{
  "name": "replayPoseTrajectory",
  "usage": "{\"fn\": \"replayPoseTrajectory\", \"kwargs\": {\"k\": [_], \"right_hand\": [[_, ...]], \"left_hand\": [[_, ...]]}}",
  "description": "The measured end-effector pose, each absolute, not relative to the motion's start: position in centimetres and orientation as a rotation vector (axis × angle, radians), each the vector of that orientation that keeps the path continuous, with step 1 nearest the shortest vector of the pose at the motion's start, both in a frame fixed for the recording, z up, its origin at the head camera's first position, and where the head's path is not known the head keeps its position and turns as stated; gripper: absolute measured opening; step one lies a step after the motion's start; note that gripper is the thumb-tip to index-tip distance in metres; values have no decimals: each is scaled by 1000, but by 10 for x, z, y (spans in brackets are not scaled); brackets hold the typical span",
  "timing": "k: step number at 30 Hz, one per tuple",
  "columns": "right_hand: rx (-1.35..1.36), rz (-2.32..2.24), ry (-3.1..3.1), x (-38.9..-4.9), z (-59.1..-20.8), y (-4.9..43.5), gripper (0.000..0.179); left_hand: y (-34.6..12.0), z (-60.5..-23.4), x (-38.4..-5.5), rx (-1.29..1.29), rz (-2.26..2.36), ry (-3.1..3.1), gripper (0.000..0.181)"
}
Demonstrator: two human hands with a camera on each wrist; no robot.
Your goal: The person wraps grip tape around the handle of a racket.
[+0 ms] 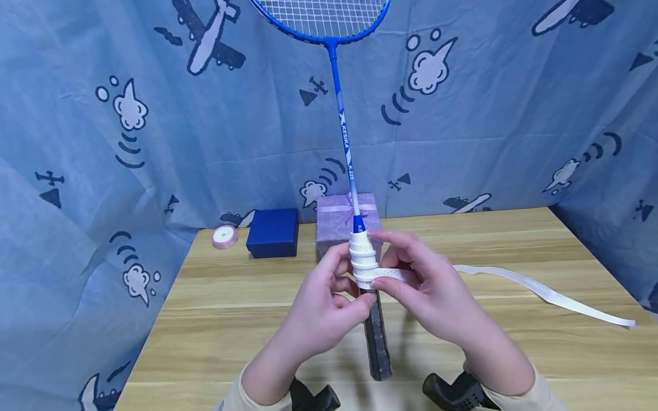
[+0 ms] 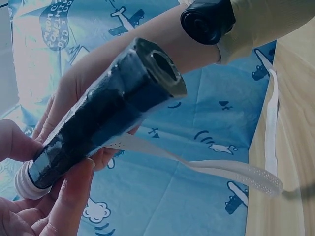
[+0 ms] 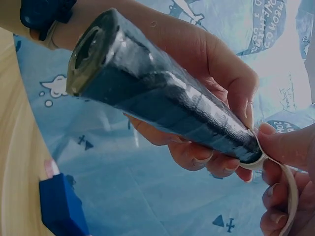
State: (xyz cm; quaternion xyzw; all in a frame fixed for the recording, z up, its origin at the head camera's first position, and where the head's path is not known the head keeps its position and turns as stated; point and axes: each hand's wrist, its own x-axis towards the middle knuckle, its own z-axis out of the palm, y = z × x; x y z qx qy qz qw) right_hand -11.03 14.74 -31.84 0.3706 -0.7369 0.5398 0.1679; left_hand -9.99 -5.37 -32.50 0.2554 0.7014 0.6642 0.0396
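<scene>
A blue badminton racket (image 1: 343, 123) is held over the table, head up and black handle (image 1: 377, 348) down. White perforated grip tape (image 1: 362, 257) winds round the upper handle in overlapping turns. My left hand (image 1: 321, 308) grips the handle from the left, its thumb just below the lowest turn. From the right, my right hand (image 1: 437, 291) pinches the tape between thumb and fingers close to the handle. The tape's loose tail (image 1: 545, 291) runs off rightward. In the left wrist view, the bare handle's butt end (image 2: 167, 71) points toward the camera.
Behind the hands stand a lilac gift box (image 1: 334, 225) and a dark blue box (image 1: 272, 233). A small roll of pink ribbon (image 1: 224, 236) lies at the far left of the wooden table (image 1: 205, 337). A blue patterned curtain (image 1: 236, 142) hangs along the back.
</scene>
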Motion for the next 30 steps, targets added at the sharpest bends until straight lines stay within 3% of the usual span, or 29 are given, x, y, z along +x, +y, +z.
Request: {"fn": "replayPoseTrajectory", "kwargs": {"k": [30], "right_hand": [[1070, 1946, -2094, -116, -318, 150, 61]], "left_hand": [[-54, -327, -102, 911, 2104, 1955, 70]]}}
